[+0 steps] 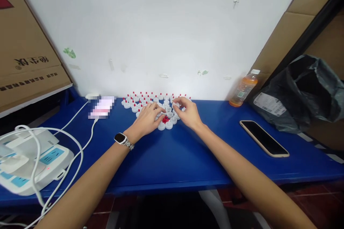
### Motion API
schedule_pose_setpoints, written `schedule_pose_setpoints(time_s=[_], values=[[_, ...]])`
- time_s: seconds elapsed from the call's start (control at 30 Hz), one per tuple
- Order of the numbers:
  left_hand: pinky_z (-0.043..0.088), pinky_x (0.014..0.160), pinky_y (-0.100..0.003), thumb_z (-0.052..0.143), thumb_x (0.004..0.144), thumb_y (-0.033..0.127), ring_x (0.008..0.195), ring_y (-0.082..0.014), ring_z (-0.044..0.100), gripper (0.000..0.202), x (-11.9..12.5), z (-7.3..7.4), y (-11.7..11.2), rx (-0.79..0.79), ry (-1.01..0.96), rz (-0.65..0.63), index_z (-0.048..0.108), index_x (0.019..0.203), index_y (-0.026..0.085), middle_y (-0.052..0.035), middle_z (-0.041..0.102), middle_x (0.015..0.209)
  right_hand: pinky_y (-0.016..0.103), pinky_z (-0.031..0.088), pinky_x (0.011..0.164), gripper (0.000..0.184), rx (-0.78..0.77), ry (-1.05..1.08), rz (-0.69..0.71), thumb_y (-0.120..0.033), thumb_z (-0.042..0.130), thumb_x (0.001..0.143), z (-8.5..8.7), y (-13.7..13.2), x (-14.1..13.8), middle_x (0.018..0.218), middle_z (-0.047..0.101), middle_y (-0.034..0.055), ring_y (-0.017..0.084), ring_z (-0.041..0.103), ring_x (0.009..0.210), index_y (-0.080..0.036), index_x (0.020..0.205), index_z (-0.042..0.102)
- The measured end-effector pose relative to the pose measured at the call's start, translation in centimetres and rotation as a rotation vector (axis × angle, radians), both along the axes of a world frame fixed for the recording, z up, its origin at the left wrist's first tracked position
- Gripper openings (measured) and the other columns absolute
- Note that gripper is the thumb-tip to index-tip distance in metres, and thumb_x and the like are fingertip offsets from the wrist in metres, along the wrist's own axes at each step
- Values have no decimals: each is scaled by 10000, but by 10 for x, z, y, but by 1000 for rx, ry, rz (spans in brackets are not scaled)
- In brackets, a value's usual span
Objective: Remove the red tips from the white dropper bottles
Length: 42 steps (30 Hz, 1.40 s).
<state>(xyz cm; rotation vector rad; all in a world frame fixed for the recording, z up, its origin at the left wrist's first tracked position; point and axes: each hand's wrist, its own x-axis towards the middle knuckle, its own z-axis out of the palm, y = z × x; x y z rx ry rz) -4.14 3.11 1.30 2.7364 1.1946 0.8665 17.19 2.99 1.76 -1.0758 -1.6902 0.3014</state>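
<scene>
Many small white round caps [168,125] lie in a cluster on the blue table, near the white wall. Several, mostly at the back and left, have upright red tips [133,94]. Small loose red pieces [166,119] lie between the front caps. At the left of the cluster my left hand [149,117] curls its thumb and fingers together; white shows between them, but whether a cap is held there is unclear. My right hand [188,113], on the other side, pinches a white cap [176,105] between thumb and fingers. Both hands cover some caps.
A phone [264,139] lies at the right, with an orange drink bottle [244,88] and a grey plastic bag [301,89] behind it. A white power strip [49,161] with looping cables occupies the left. A blurred-out device [102,107] sits behind it.
</scene>
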Motion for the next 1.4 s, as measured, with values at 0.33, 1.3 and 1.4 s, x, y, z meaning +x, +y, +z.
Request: schedule_pose_setpoints(time_s=[0.33,1.3,1.4], values=[[449,937,-435,494,994,348,995,-249,569,256,-20,8,4,-85,-148,61,705,968,206,-68,617,979,275,489,763,122,-159,-352,-30,-189,649,812,18,83,-19,821,714,26,165,656,778,-175,897,735],[487,882,-446,514,985,371,990,-271,571,255,-28,7,6,-129,-153,163,694,908,207,-81,593,977,445,383,1035,171,-310,-667,-240,-305,642,855,18,137,-76,1064,755,91,280,612,1147,-212,936,760],[478,906,-436,481,1007,363,1015,-262,572,268,-27,7,7,-113,-189,137,682,916,210,-77,598,996,394,435,992,209,-200,-484,-198,-271,565,897,23,117,-60,1105,744,72,231,651,1068,-196,1029,709]])
